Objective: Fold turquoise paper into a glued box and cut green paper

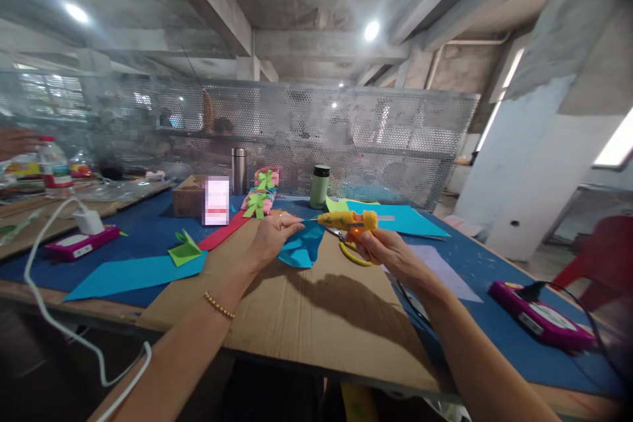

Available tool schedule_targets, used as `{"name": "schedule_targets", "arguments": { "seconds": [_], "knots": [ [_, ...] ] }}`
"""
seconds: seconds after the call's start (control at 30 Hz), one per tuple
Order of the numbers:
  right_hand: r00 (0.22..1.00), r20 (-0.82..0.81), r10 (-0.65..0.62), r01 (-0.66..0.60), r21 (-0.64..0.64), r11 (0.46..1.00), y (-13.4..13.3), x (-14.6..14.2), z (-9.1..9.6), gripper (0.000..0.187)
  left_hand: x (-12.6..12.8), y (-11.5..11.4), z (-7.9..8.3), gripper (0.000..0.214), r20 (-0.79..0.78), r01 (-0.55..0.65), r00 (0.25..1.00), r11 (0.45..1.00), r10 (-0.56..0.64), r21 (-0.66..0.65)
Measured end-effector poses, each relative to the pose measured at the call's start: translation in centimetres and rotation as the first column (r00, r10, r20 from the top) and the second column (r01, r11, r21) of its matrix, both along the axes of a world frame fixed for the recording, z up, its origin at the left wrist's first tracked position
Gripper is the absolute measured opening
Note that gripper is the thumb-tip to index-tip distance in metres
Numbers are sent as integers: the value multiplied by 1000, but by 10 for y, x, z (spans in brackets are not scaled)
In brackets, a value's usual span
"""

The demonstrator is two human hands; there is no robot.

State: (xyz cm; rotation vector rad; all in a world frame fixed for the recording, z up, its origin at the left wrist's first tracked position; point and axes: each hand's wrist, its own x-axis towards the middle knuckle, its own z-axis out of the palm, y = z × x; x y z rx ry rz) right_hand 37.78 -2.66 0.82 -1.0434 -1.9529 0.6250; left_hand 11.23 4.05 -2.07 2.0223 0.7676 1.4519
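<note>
Left hand (271, 237) pinching top edge of blue paper piece (301, 249), lifting it off cardboard (306, 316), prob so nozzle can meet it. Right hand (383, 252) wrapped round yellow glue gun (349, 220) at paper's 3 o'clock, tip aimed 9 o'clock. Scissors (352, 252) parked at gun's 6 o'clock, handy. Cardboard looks like drip guard.

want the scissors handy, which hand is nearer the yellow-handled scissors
Right. The right hand, gripping the glue gun, is directly beside the scissors, seemingly touching their yellow handles. The left hand pinches the blue paper on their other side, apart from them.
</note>
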Motion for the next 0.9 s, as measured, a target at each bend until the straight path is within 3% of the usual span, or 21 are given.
{"name": "schedule_targets", "arguments": {
  "seconds": [0.43, 0.9],
  "knots": [
    [999, -5, 40, -40, -51, 998, -3, -3, 1, 50, 1, 1, -3, 17, 14, 31, 999, 997, -32, 73],
    [997, 51, -52, 53, -26, 998, -1, -1, -2, 51, 1, 5, -7, 17, -9, 11, 1000, 991, -10, 131]
  ]
}}
